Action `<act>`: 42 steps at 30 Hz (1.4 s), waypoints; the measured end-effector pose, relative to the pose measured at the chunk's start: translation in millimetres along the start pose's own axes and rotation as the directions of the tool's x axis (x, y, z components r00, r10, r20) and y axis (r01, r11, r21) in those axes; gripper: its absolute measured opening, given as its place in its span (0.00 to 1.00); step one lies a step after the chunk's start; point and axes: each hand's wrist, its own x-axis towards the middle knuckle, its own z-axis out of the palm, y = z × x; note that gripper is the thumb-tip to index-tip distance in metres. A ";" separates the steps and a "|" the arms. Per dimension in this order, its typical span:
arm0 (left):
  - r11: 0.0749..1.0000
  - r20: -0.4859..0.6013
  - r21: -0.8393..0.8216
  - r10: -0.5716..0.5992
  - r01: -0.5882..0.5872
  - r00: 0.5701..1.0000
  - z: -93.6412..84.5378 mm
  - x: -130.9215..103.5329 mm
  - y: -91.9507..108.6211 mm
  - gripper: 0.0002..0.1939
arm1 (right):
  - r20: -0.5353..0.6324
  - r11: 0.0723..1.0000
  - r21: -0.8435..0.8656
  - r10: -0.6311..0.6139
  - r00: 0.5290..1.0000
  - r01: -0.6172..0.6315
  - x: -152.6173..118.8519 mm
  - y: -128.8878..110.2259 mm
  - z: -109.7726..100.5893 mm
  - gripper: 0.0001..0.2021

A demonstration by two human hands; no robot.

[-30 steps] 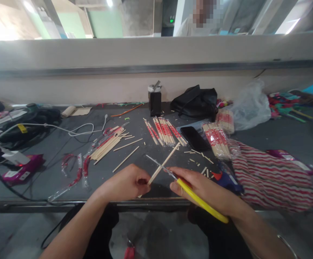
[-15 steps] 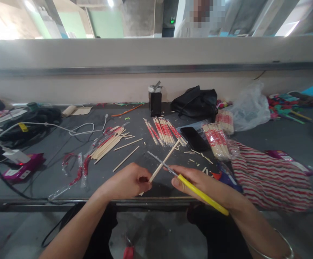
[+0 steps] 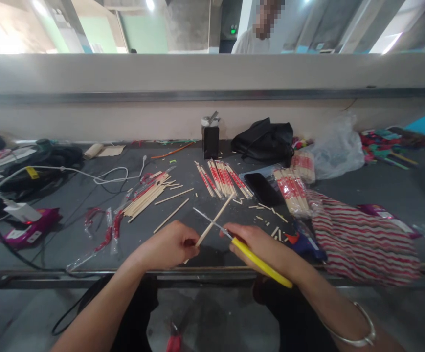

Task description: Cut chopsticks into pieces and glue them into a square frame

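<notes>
My left hand [image 3: 173, 246] pinches the lower end of a pale wooden stick [image 3: 217, 215], which slants up to the right over the dark table. My right hand [image 3: 258, 244] is closed on a yellow-handled tool [image 3: 261, 262] whose thin metal blade crosses the stick near its middle. Left of my left hand lie a pile of loose sticks [image 3: 144, 201] and two separate ones. Beyond my hands are sticks in red-printed wrappers [image 3: 221, 178]. Short cut pieces [image 3: 277, 233] are scattered near my right hand.
A black phone [image 3: 263, 189], bundled sticks [image 3: 292, 190] and a striped cloth [image 3: 366, 239] lie on the right. A black bag [image 3: 263, 139] and a cup [image 3: 211, 137] stand at the back. White cable [image 3: 83, 171] and a purple packet [image 3: 32, 230] are left. A person stands beyond the partition.
Both hands, with the stick and the yellow-handled tool, have shifted slightly left. The person beyond the partition has also moved left.
</notes>
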 end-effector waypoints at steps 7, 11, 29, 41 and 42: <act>0.984 0.091 -0.133 -0.107 0.119 0.990 -0.7 -1.1 -10.8 0.07 | -0.110 1.000 -0.001 0.031 0.993 -0.031 12.7 6.0 18.0 0.06; 0.949 0.167 -0.258 -0.140 0.180 0.976 -3.7 -2.7 -18.1 0.07 | -0.103 1.000 -0.029 0.005 0.995 -0.008 16.7 7.8 28.4 0.07; 0.764 -0.167 -0.640 -0.239 0.079 0.957 42.5 44.4 -38.6 0.29 | -0.324 0.708 -0.475 0.412 0.851 -0.523 0.8 59.0 -16.9 0.23; 0.838 -0.109 -0.497 -0.319 0.226 0.942 34.0 46.2 -29.1 0.34 | -0.508 0.764 -0.419 0.251 0.824 -0.491 2.7 25.2 -6.8 0.18; 0.843 -0.108 -0.486 -0.319 0.230 0.942 33.7 46.1 -29.0 0.34 | -0.471 0.816 -0.371 0.245 0.848 -0.442 7.2 18.9 0.4 0.16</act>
